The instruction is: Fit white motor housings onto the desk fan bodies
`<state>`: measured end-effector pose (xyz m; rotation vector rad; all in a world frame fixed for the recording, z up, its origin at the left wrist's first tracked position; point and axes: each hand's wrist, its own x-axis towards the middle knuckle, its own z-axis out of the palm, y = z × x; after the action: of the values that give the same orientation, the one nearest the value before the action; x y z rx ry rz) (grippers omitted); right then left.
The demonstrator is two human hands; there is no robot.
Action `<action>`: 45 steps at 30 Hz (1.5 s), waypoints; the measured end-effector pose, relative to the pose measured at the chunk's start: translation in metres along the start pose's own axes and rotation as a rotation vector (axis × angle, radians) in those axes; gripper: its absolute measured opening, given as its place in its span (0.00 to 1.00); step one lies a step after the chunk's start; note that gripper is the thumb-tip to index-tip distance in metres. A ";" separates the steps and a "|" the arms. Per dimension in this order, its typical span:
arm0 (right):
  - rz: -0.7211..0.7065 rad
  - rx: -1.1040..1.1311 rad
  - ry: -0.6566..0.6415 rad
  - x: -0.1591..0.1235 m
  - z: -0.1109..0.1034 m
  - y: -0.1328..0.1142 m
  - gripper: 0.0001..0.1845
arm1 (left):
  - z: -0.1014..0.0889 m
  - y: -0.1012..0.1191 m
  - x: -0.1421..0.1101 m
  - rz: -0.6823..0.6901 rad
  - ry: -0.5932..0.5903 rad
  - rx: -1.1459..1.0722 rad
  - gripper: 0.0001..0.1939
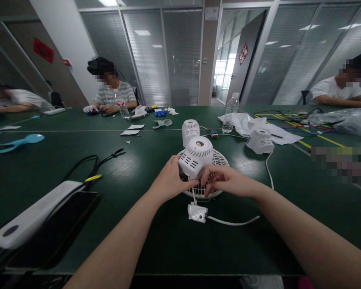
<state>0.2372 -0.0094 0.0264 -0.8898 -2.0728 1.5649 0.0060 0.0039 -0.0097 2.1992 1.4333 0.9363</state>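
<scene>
A white vented fan motor housing [196, 159] sits tilted on a round white fan grille [219, 159] lying flat on the green table. My left hand [169, 180] wraps its fingers round the housing's lower left side. My right hand [225, 180] has its fingers bent and pinched at the housing's base, over the grille. A white cable [233, 222] runs from under the grille to a small switch block [197, 213] lying just in front of my hands.
Two more white housings [190, 130] [260, 141] stand behind. A water bottle [230, 112], white sheets [276, 134] and loose wires [301, 129] lie at right. A white device [33, 214] on a dark tablet and black cables [92, 162] lie at left. Other people sit at the far edge.
</scene>
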 end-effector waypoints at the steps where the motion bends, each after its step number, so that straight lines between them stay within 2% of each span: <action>1: 0.006 -0.039 0.049 0.000 -0.002 0.002 0.11 | 0.001 0.000 0.000 -0.009 0.007 0.005 0.39; 3: -0.009 -0.157 0.222 0.001 -0.008 0.006 0.08 | 0.003 -0.001 0.001 -0.027 0.014 0.004 0.38; 7: -0.106 -0.333 0.648 0.004 -0.024 0.015 0.09 | 0.003 -0.004 0.002 -0.061 0.002 -0.012 0.37; 10: -0.178 -0.468 0.797 0.006 -0.032 0.022 0.11 | 0.000 -0.005 0.003 -0.059 -0.018 -0.035 0.35; 12: -0.237 -0.555 0.770 0.008 -0.032 0.027 0.17 | -0.003 -0.005 0.003 -0.048 -0.029 -0.042 0.33; 16: -0.302 -0.554 0.561 0.009 -0.027 0.034 0.37 | -0.006 -0.005 0.004 -0.037 -0.053 -0.057 0.32; 20: -0.302 -0.539 0.460 0.011 -0.024 0.037 0.45 | -0.008 -0.006 0.005 -0.006 -0.066 -0.086 0.32; 23: -0.251 -0.614 0.460 0.012 -0.025 0.035 0.43 | -0.008 -0.007 0.004 -0.003 -0.084 -0.121 0.32; 27: -0.168 -0.709 0.527 0.013 -0.027 0.030 0.37 | -0.004 -0.008 0.004 0.009 -0.073 -0.145 0.35; 34: -0.186 -0.709 0.609 0.009 -0.029 0.026 0.36 | 0.001 -0.010 0.002 0.078 -0.045 -0.175 0.52; 40: -0.165 -0.720 0.571 0.006 -0.030 0.022 0.39 | -0.003 -0.003 0.000 0.069 -0.050 -0.175 0.50; 45: -0.148 -0.762 0.556 0.008 -0.030 0.027 0.42 | -0.004 0.003 0.000 0.057 -0.032 -0.177 0.47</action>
<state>0.2579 0.0216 0.0090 -1.2000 -2.2138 0.3349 0.0053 0.0028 -0.0049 2.1244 1.2299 1.0014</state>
